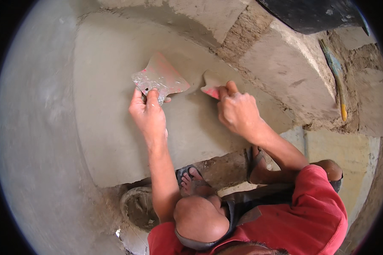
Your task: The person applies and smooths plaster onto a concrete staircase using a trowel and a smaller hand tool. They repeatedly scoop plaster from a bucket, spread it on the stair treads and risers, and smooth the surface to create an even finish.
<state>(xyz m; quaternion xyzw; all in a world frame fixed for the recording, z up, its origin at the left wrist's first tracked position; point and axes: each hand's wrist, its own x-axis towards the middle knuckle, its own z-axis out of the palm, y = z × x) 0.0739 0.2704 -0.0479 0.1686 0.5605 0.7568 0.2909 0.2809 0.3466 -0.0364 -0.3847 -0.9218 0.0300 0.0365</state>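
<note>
My left hand (150, 114) pinches a thin, flat scraper (166, 75) between thumb and fingers. It is grey with smears and red streaks, curved along its sides, and held above the smooth wet cement surface (110, 102). To the right, my right hand (241, 111) is closed around a second, smaller-looking scraper (212, 87), grey and pinkish red. Its blade lies at or very near the cement; whether it touches, I cannot tell. My fingers hide its gripped end.
A bucket (126, 204) of grey mix stands beside my left forearm. Rough masonry blocks (289, 63) border the cement at right, with a dirty paintbrush (338, 78) lying on them. A black container (312, 15) sits at top right. My sandalled foot (191, 180) is near the cement's lower edge.
</note>
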